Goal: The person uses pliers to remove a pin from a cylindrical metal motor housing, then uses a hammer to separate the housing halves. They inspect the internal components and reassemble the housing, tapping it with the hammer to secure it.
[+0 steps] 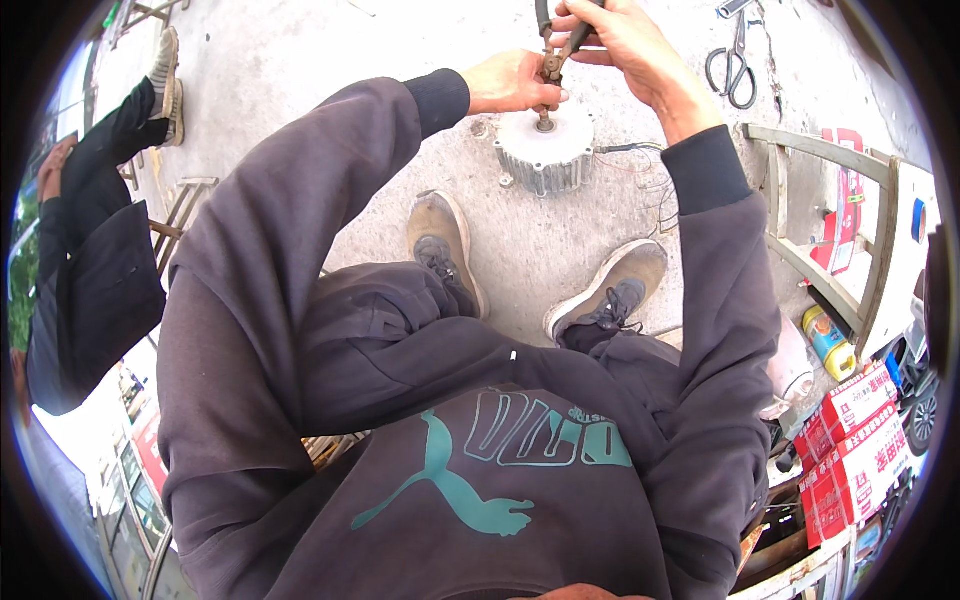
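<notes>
At far left we see another person (95, 290) seated beside a wooden stool (183, 210). Next, our left hand (510, 82) has thumb and fingers closed around the lower end of the pliers (552, 68), directly above the shaft of a finned grey motor (547, 150) on the concrete floor; we cannot tell whether the jaws grip that shaft. Our right hand (638, 48) wraps the spread handles. Farther right we find scissors (738, 75), a wooden frame (825, 145) and red-and-white boxes (850, 460).
</notes>
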A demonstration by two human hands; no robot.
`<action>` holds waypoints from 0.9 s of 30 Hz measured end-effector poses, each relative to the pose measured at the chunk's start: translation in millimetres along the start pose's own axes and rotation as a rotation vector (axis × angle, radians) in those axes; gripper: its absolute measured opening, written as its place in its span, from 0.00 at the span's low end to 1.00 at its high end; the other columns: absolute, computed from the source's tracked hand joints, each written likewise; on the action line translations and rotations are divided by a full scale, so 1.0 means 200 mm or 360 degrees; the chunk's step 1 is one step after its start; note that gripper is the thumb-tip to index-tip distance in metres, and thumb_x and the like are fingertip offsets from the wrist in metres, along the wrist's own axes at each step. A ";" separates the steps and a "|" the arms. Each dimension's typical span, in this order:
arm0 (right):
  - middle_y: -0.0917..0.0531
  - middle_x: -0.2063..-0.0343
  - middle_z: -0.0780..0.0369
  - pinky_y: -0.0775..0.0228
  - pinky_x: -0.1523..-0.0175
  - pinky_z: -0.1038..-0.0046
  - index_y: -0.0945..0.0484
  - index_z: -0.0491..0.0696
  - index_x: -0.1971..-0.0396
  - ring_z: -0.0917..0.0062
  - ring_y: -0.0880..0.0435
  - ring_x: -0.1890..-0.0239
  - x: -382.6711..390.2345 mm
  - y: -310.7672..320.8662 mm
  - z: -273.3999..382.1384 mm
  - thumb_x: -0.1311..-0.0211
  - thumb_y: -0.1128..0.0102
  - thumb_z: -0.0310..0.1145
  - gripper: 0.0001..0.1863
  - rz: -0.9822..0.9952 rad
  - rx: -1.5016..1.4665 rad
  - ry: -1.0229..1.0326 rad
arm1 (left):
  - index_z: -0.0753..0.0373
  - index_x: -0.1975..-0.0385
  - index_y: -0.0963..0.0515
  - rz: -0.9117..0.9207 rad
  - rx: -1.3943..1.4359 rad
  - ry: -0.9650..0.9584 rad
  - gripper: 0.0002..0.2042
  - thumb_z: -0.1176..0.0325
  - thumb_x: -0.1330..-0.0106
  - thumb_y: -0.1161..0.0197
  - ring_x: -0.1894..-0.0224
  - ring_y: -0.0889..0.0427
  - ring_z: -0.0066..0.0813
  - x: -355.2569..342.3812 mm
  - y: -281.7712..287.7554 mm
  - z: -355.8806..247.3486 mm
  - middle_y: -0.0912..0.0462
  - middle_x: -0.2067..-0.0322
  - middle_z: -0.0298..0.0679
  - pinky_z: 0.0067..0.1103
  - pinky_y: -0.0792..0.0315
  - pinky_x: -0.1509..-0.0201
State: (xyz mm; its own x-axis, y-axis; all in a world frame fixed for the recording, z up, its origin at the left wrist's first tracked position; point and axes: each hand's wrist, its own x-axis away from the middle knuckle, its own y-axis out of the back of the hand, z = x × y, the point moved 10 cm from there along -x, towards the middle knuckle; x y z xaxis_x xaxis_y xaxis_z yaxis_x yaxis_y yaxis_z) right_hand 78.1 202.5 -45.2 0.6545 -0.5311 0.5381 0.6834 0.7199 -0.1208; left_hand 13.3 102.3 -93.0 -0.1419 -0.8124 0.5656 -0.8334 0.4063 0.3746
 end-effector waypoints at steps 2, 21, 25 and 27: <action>0.15 0.73 0.67 0.24 0.57 0.72 0.19 0.49 0.67 0.80 0.17 0.68 0.04 0.03 0.07 0.29 0.43 0.43 0.13 0.0049 -0.0020 0.0058 | 0.69 0.59 0.19 -0.0042 -0.0226 -0.0129 0.18 0.56 0.29 0.40 0.65 0.15 0.32 0.00 0.05 -0.10 0.14 0.69 0.42 0.29 0.23 0.55; 0.23 0.37 0.56 0.28 0.37 0.60 0.31 0.43 0.34 0.64 0.22 0.39 0.66 0.29 0.15 0.21 0.55 0.43 0.25 0.0125 -0.1144 0.0073 | 0.63 0.57 0.20 0.0715 0.0735 -0.0141 0.12 0.60 0.29 0.34 0.73 0.20 0.13 0.26 -0.09 -0.68 0.12 0.70 0.34 0.15 0.25 0.68; 0.21 0.41 0.52 0.24 0.50 0.68 0.32 0.45 0.34 0.72 0.17 0.56 0.61 0.31 -0.08 0.21 0.57 0.45 0.25 0.0244 -0.1595 0.0111 | 0.65 0.55 0.22 0.0642 0.0591 -0.0006 0.16 0.56 0.27 0.37 0.61 0.17 0.20 0.32 -0.09 -0.61 0.13 0.60 0.37 0.20 0.20 0.58; 0.20 0.41 0.54 0.25 0.51 0.69 0.33 0.46 0.34 0.75 0.17 0.58 0.61 0.36 -0.08 0.20 0.59 0.45 0.25 0.0191 -0.1591 0.0130 | 0.66 0.46 0.24 0.0581 0.0655 0.0019 0.24 0.49 0.24 0.46 0.54 0.18 0.23 0.32 -0.05 -0.57 0.16 0.52 0.41 0.24 0.21 0.51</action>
State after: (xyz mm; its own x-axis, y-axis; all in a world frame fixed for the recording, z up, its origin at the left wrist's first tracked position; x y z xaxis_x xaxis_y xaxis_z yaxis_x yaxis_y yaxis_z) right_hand 213.2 182.7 -1.8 0.7313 -0.5359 0.4219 0.5444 0.0859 -0.8344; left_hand 73.7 92.9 23.2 -0.4567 -0.6437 0.6141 -0.8717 0.4616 -0.1644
